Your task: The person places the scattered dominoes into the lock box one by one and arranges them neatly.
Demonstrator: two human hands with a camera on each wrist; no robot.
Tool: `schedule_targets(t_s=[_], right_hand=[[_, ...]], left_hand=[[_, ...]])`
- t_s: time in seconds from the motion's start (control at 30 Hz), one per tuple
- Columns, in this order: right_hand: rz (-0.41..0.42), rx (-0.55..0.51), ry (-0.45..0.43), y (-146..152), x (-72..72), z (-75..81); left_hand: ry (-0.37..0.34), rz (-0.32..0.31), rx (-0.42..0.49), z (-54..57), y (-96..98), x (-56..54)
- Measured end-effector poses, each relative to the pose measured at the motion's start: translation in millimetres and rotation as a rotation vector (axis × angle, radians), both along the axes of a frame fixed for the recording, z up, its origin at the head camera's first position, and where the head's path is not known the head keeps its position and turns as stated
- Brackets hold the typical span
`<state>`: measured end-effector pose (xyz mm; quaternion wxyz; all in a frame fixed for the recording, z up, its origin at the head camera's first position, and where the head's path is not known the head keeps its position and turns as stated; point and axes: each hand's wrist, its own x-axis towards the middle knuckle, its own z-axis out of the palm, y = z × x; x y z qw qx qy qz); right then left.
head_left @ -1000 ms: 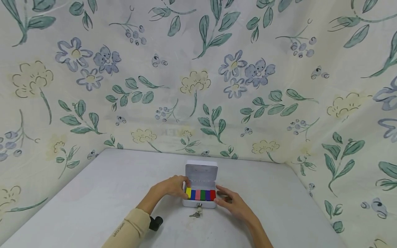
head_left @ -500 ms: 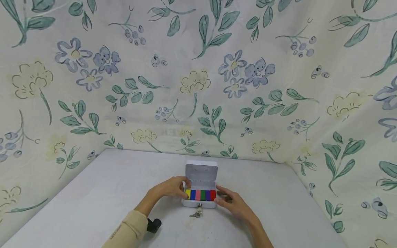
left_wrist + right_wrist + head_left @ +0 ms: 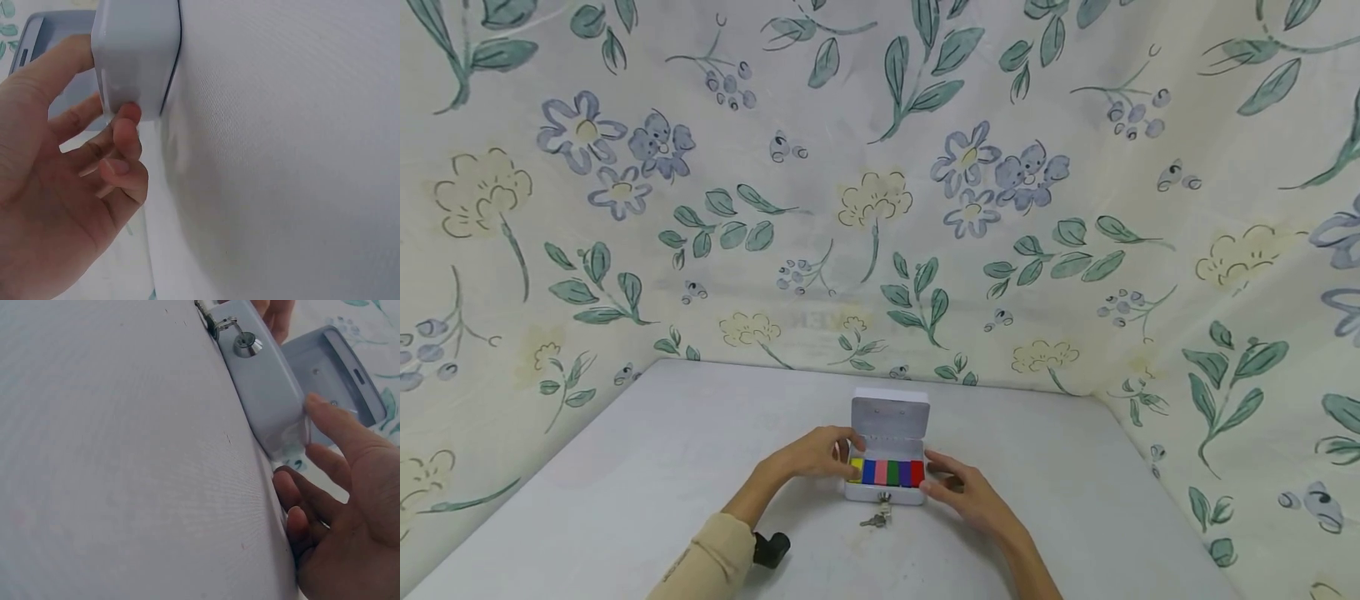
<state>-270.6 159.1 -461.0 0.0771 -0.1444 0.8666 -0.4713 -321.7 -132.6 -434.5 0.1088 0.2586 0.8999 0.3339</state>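
Note:
A small pale cash box (image 3: 868, 496) stands on the table with its lid (image 3: 891, 418) raised. Inside is a row of coloured blocks: yellow (image 3: 856, 469), blue (image 3: 868, 472), pink (image 3: 881, 472), green (image 3: 892, 472), purple (image 3: 905, 473) and red (image 3: 917, 473). My left hand (image 3: 816, 454) reaches over the left end, thumb and index finger at the yellow block, pinching it; the left wrist view hides the block behind the wall. My right hand (image 3: 356, 506) rests thumb and fingertips against the box's right end, other fingers loosely bent.
Keys (image 3: 876, 519) hang from the lock (image 3: 248, 344) at the box's front and lie on the white table (image 3: 715, 417). A black device (image 3: 771, 550) sits at my left wrist, beside the sleeve (image 3: 718, 546). Floral cloth (image 3: 880, 208) rises behind the table.
The yellow block has sunk from standing above its neighbours to about level with them, my left thumb lowering with it. My right hand and the box have stayed in place.

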Motion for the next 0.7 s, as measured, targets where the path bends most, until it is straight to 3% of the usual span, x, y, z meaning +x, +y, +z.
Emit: schedule_targets(t_s=[0.23,0.53,0.7], right_hand=[[-0.01,0.011,-0.002,5.8,-1.5,2.2],[-0.009,0.034,-0.029,5.8,2.5,5.7],[-0.004,0.061,-0.007,7.9,2.7,17.4]], left_hand=[[0.033,-0.002,0.017,2.9,-0.6,6.1],[0.055,0.012,-0.005,12.2,-8.3,31.2],[0.136,0.067,-0.079,22.5,-10.6,44.5]])
